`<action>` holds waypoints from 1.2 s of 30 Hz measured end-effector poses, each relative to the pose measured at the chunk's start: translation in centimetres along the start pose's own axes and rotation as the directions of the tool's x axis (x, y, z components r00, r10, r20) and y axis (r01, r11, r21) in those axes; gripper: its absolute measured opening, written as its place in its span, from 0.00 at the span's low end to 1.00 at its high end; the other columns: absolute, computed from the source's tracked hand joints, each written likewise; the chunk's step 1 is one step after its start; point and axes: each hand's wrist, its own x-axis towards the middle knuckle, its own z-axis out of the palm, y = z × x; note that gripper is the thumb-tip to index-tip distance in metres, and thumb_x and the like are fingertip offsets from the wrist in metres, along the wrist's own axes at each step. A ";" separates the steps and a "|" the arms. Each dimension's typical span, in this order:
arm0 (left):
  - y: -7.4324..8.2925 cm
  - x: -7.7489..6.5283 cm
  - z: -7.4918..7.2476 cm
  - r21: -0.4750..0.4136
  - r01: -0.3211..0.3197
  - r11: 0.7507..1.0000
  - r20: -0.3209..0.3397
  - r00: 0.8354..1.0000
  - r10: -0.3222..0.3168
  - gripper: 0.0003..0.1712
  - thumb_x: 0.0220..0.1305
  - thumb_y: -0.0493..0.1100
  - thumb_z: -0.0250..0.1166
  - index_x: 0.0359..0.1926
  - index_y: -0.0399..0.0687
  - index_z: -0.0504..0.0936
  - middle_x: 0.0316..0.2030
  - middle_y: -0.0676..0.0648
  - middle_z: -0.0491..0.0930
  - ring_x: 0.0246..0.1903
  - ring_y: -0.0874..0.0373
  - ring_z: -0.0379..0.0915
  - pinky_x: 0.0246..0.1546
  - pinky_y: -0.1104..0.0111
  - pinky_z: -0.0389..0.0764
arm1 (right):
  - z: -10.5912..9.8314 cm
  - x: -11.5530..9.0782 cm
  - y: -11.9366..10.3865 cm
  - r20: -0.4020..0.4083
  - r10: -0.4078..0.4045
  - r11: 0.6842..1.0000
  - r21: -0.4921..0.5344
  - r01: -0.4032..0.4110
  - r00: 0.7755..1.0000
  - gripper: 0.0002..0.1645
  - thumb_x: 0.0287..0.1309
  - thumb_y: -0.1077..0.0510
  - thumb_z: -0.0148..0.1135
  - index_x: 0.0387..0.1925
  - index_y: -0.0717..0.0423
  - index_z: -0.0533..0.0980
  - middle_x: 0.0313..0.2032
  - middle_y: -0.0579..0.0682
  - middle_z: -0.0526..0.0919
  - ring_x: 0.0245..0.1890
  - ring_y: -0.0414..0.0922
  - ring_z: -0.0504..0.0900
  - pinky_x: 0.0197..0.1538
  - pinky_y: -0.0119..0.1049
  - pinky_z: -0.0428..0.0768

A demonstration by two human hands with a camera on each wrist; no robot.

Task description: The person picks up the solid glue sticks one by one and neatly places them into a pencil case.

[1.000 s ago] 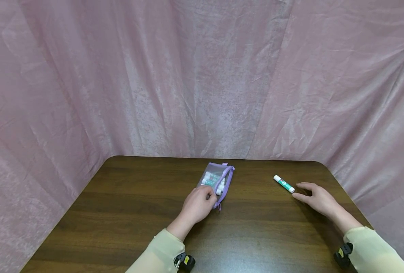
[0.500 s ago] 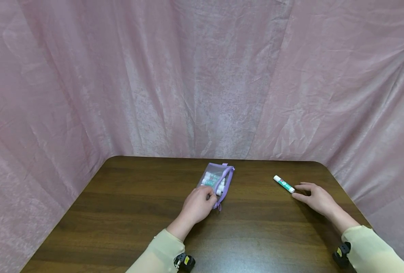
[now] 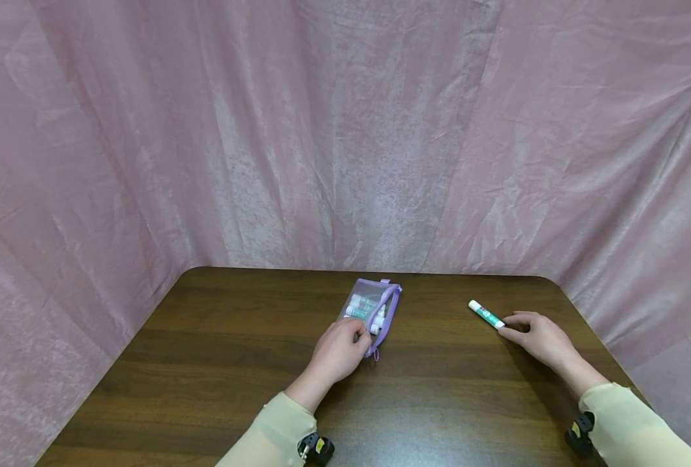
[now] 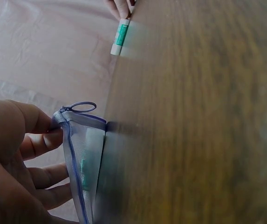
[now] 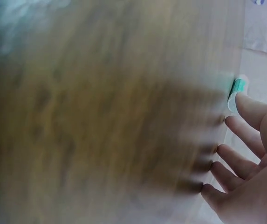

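A purple-trimmed mesh zipper pouch [image 3: 357,292] lies on the table near the middle, with several white-and-green glue sticks [image 3: 364,310] inside. My left hand [image 3: 338,347] pinches its near end by the zipper edge; the left wrist view shows thumb and forefinger on the corner next to the zipper pull [image 4: 82,107]. Farther right, one loose glue stick [image 3: 485,314] lies slantwise on the table. My right hand [image 3: 544,340] has thumb and forefinger at the near end of this stick, pinching it. The other right fingers [image 5: 236,161] rest spread at the tabletop.
The brown wooden table [image 3: 205,363] has rounded far corners. A pink cloth curtain [image 3: 345,130] hangs right behind its far edge and along the sides. Both wrists carry small black cameras.
My right hand has moved slightly left and its thumb and forefinger have closed onto the end of the loose glue stick, which has barely shifted. The left hand and pouch have stayed still.
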 end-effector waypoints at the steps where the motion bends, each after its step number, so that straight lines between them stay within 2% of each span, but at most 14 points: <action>1: 0.0 0.0 0.0 0.002 0.000 1.000 0.001 1.000 0.000 0.15 0.69 0.38 0.64 0.24 0.55 0.76 0.32 0.55 0.78 0.34 0.56 0.72 0.51 0.52 0.80 | 0.0 0.0 0.0 -0.002 0.004 1.000 -0.002 -0.004 1.000 0.27 0.72 0.46 0.73 0.58 0.65 0.86 0.68 0.75 0.76 0.68 0.77 0.73 0.62 0.74 0.73; 3: 0.0 0.0 0.0 0.000 0.001 1.000 0.005 1.000 -0.001 0.14 0.69 0.38 0.64 0.25 0.55 0.76 0.32 0.55 0.78 0.34 0.56 0.72 0.49 0.53 0.79 | 0.0 0.0 -0.1 -0.005 0.016 1.000 -0.004 -0.016 1.000 0.26 0.73 0.45 0.73 0.57 0.63 0.87 0.69 0.75 0.76 0.68 0.77 0.73 0.62 0.73 0.73; 5: 0.0 0.0 0.0 -0.003 0.002 1.000 0.009 1.000 -0.002 0.14 0.70 0.38 0.64 0.25 0.55 0.77 0.33 0.55 0.78 0.34 0.56 0.72 0.52 0.53 0.79 | 0.1 0.0 -0.1 -0.008 0.026 1.000 -0.004 -0.026 1.000 0.26 0.73 0.44 0.72 0.57 0.62 0.88 0.69 0.74 0.77 0.68 0.77 0.73 0.61 0.73 0.74; 9: 0.0 0.0 -0.1 -0.006 0.004 1.000 0.014 1.000 -0.004 0.14 0.70 0.38 0.64 0.25 0.55 0.77 0.33 0.55 0.78 0.34 0.56 0.72 0.51 0.53 0.79 | 0.1 0.1 -0.3 -0.011 0.028 1.000 -0.005 -0.028 1.000 0.24 0.72 0.44 0.73 0.55 0.59 0.89 0.68 0.74 0.78 0.67 0.76 0.75 0.59 0.71 0.76; 12: 0.0 0.0 -0.1 -0.001 0.006 1.000 0.017 1.000 -0.006 0.14 0.70 0.38 0.64 0.25 0.55 0.77 0.32 0.55 0.78 0.34 0.56 0.72 0.45 0.57 0.77 | 0.1 0.2 -0.4 -0.011 0.021 1.000 -0.006 -0.021 1.000 0.22 0.71 0.45 0.74 0.53 0.57 0.90 0.68 0.74 0.78 0.66 0.76 0.76 0.58 0.70 0.77; 18: 0.0 0.0 0.0 0.003 0.006 1.000 0.023 1.000 -0.006 0.15 0.70 0.38 0.64 0.25 0.55 0.76 0.31 0.55 0.76 0.32 0.57 0.71 0.40 0.60 0.75 | 0.0 0.3 -0.5 -0.008 0.035 0.999 -0.010 -0.035 0.999 0.19 0.71 0.45 0.74 0.52 0.55 0.90 0.66 0.73 0.79 0.64 0.74 0.78 0.54 0.68 0.78; 25: 0.2 -0.1 -0.2 0.006 -0.004 1.000 0.019 1.000 0.004 0.16 0.71 0.38 0.63 0.24 0.54 0.75 0.29 0.55 0.75 0.31 0.57 0.69 0.40 0.61 0.74 | -0.1 0.3 -0.7 -0.005 0.049 0.999 -0.006 -0.049 0.999 0.17 0.71 0.47 0.73 0.51 0.55 0.90 0.63 0.70 0.82 0.60 0.71 0.81 0.53 0.66 0.79; 31: 0.2 0.0 -0.2 0.008 -0.002 1.000 0.018 1.000 0.002 0.16 0.71 0.38 0.63 0.23 0.54 0.75 0.29 0.55 0.75 0.31 0.57 0.69 0.42 0.60 0.74 | -0.1 0.3 -0.7 -0.007 0.054 0.999 -0.006 -0.054 0.999 0.15 0.71 0.49 0.73 0.49 0.54 0.90 0.65 0.72 0.80 0.62 0.73 0.79 0.54 0.66 0.79; 36: 0.1 0.0 -0.1 0.006 -0.005 1.000 0.015 1.000 0.005 0.16 0.70 0.38 0.63 0.24 0.54 0.75 0.30 0.55 0.75 0.31 0.57 0.70 0.41 0.60 0.74 | -0.1 0.4 -0.7 -0.011 0.056 0.998 -0.004 -0.056 0.998 0.15 0.71 0.49 0.73 0.49 0.54 0.89 0.59 0.68 0.85 0.55 0.67 0.84 0.51 0.62 0.79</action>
